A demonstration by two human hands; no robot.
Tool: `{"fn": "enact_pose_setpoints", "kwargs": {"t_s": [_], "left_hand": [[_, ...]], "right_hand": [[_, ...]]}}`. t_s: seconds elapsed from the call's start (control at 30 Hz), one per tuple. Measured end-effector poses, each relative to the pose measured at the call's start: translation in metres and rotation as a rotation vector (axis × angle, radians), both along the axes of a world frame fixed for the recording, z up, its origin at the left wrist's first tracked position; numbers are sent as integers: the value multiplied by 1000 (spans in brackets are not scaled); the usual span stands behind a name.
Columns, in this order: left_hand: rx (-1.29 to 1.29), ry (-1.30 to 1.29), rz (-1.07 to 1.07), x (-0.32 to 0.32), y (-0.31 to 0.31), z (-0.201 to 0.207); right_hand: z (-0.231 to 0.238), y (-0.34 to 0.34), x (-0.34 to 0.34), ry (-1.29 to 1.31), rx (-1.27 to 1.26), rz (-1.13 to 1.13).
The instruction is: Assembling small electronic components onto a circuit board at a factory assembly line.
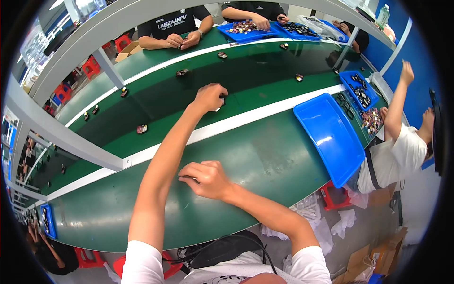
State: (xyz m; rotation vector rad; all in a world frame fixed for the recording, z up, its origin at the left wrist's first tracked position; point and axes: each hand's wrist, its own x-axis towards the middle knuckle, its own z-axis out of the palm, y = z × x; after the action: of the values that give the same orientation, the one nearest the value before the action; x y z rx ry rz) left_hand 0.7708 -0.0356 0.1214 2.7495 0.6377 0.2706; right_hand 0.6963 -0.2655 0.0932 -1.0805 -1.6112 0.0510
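Observation:
My left hand (209,98) reaches over the white rail onto the dark green conveyor belt. Its fingers are curled around a small black part (223,100), partly hidden, with a pale bit showing at its lower end. Closer to me, my right hand (206,180) is above the green worktop (255,156), its fingers closed in a pinch. A thin dark piece (189,178) shows between those fingers; its kind is too small to make out. Similar small black parts lie spaced along the belt, among them one with a reddish face (142,128) and another (181,73) farther off.
An unfilled blue tray (331,142) lies at my right. Beyond it, a smaller blue tray (358,90) holds black parts, near a co-worker in white. Across the belt, people handle parts beside blue trays (246,37). A grey frame post (80,137) rises at left.

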Motion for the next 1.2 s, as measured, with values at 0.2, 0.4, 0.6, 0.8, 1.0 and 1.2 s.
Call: {"fn": "enact_pose_setpoints", "kwargs": {"t_s": [0.2,0.4,0.6,0.8,1.0,1.2], "left_hand": [[89,-1,43,-16,-4,10],[-158,-294,149,-78,3,4],[-724,-517,419,-158,-53,17],[-915,-617,493,-224,-101,17],[-908,-751,591,-248,-148,2],[-854,-845,561,-244,-170,-7]], "right_hand": [[-1,-3,2,22,-5,6],[2,2,-5,130,23,44],[9,-7,-1,391,-287,33],[8,-2,7,646,-378,111],[12,-6,12,727,-440,113],[12,-9,9,608,-425,35]]}}
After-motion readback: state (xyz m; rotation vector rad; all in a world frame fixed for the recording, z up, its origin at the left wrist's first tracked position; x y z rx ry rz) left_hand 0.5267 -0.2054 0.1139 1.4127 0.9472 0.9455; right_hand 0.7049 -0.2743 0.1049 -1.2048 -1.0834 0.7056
